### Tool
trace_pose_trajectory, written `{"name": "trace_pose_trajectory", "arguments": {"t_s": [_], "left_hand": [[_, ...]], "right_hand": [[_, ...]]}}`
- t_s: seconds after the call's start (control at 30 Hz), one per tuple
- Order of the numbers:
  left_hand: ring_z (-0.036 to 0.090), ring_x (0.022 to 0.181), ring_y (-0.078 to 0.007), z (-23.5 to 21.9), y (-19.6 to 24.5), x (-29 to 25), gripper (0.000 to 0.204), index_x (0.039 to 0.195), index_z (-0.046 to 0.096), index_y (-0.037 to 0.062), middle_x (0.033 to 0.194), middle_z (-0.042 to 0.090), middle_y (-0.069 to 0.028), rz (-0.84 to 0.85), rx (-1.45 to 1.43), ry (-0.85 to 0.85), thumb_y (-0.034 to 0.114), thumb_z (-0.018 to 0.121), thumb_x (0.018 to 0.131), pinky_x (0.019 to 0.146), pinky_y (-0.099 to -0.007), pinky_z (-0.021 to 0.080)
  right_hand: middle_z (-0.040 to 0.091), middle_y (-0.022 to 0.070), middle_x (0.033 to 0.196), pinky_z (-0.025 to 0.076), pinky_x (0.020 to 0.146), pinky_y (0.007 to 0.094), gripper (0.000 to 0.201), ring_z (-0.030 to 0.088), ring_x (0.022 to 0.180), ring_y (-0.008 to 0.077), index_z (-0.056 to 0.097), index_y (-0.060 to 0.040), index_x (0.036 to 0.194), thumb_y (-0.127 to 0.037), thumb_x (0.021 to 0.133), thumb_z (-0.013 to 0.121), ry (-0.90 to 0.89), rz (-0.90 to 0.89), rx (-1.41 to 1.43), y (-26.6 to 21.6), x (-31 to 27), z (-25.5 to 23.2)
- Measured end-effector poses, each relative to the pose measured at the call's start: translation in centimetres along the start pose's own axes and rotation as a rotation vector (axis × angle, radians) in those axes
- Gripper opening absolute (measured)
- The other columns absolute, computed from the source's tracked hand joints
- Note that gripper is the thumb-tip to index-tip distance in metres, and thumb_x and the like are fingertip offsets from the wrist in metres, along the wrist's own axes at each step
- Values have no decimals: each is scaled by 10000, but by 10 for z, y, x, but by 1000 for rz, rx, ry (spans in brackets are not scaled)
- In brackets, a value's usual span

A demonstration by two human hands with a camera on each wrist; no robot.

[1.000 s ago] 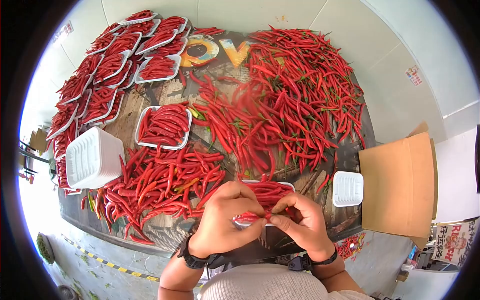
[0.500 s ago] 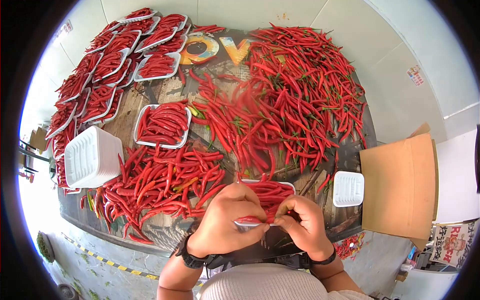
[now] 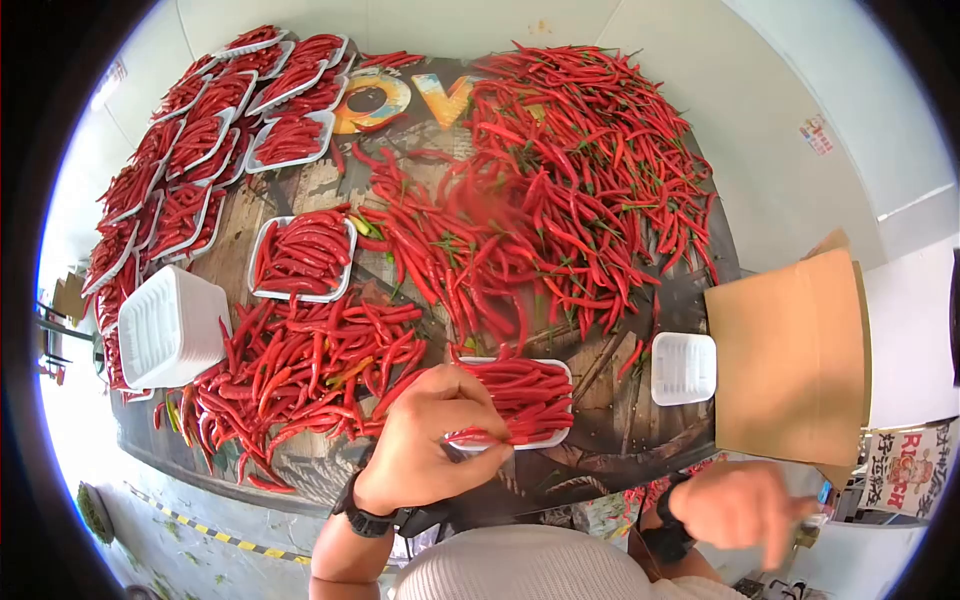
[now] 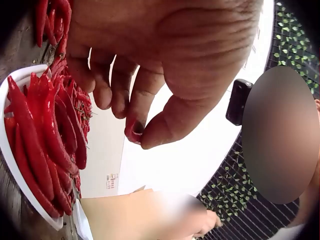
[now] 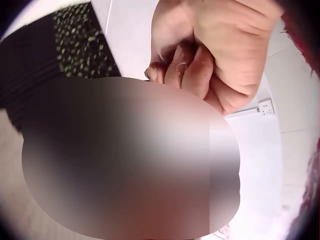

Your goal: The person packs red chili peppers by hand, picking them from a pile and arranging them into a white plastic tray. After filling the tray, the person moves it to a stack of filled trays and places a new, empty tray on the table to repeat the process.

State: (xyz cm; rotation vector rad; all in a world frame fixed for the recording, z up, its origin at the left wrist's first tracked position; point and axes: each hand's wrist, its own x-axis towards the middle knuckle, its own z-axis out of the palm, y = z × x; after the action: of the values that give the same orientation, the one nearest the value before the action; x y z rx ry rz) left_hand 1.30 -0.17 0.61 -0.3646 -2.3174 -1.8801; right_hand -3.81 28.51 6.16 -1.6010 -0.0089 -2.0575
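Observation:
My left hand (image 3: 430, 440) pinches a red chili pepper (image 3: 475, 436) between thumb and fingers, low over the near edge of a white tray (image 3: 556, 440). Red chilies (image 3: 530, 395) lie side by side in that tray. Seen in the left wrist view, the thumb and index fingertips meet, with a bit of red showing there, and the tray's chilies (image 4: 42, 140) stand beside the hand. Past the table's front right edge, my right hand (image 3: 735, 505) is blurred, thumb and index finger spread apart. Its other fingers (image 5: 196, 75) curl loosely in the right wrist view.
A heap of stemmed chilies (image 3: 590, 180) covers the back right; a looser pile (image 3: 310, 360) lies front left. Filled trays (image 3: 200, 140) stack at the back left, near a stack of white trays (image 3: 170, 325). One tray (image 3: 684, 370) stands by a cardboard box (image 3: 785, 350).
My right hand has left the chili between my hands and swung right, past the table edge, its thumb and index finger parting. The left hand keeps its pinch. The head view has shifted slightly.

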Motion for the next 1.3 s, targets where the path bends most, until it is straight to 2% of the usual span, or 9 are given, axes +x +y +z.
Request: {"name": "trace_pose_trajectory", "arguments": {"t_s": [0.1, 0.23, 0.43, 0.53, 0.63, 0.7, 0.77, 1.03, 1.3], "left_hand": [[626, 848, -197, 0, -4, 1, 184, 832, 766, 49, 907, 646, -63, 17, 26, -16, 35, 836, 662, 760, -331, 493], [640, 850, -241, 1, -3, 0, 179, 833, 761, 72, 908, 663, -59, -10, 30, -7, 73, 850, 677, 779, -368, 506], [638, 848, -242, 4, -5, -1, 175, 837, 762, 72, 906, 661, -59, -21, 16, -14, 71, 847, 684, 769, -363, 502], [639, 853, -240, 3, -3, 2, 179, 838, 763, 71, 910, 662, -59, -18, 59, -32, 68, 849, 680, 765, -363, 504], [638, 852, -243, 4, -8, 1, 183, 837, 765, 79, 912, 662, -58, 4, 56, -16, 70, 852, 676, 766, -365, 504], [636, 854, -243, 3, -7, 1, 188, 834, 766, 87, 919, 661, -54, 24, 68, -20, 73, 854, 668, 764, -366, 503], [634, 855, -243, 3, -6, 3, 193, 830, 768, 94, 925, 661, -50, 47, 76, -36, 76, 856, 660, 763, -368, 502], [619, 844, -242, 9, -8, 4, 210, 799, 751, 110, 919, 652, -31, 168, 158, -65, 90, 868, 626, 750, -368, 489], [616, 833, -245, 0, -6, 3, 190, 791, 739, 106, 924, 648, -42, 96, 172, 99, 86, 867, 651, 751, -375, 481]], "right_hand": [[377, -33, 541, 194, 376, 302, 620, 305, 398, 92, 627, -22, 751, -528, 1061, 449, 266, 167, 160, 6, -15, -10], [331, -73, 523, 168, 392, 291, 564, 284, 407, 60, 623, -49, 688, -485, 1036, 544, 408, -207, -75, -10, -26, 5], [376, -65, 530, 169, 401, 281, 219, 287, 433, 37, 659, -39, 666, -109, 873, 670, -96, -16, -228, -80, 13, 34], [389, -73, 498, 140, 409, 270, 204, 289, 416, 27, 713, -35, 642, -66, 842, 683, 196, -131, -277, -39, -10, 32], [461, -35, 517, 201, 387, 278, 329, 340, 403, 90, 727, -25, 706, -253, 943, 738, 245, 255, -427, -19, -43, -11], [531, 11, 635, 402, 519, 311, 249, 473, 539, 155, 737, -6, 966, -25, 744, 848, 1037, 588, -744, 17, -34, 17], [570, -17, 679, 380, 519, 270, 292, 428, 532, 47, 742, -50, 1022, -133, 780, 882, 817, 1232, -1321, 28, -2, 1], [735, 108, 848, 522, 590, 374, 269, 696, 676, 297, 738, -58, 1015, -150, 790, 853, 470, 1130, -1535, 60, -10, -19], [719, 132, 787, 503, 549, 321, 156, 673, 601, 222, 745, -25, 925, -39, 784, 810, 769, 1267, -1569, 39, -14, -22]]}}
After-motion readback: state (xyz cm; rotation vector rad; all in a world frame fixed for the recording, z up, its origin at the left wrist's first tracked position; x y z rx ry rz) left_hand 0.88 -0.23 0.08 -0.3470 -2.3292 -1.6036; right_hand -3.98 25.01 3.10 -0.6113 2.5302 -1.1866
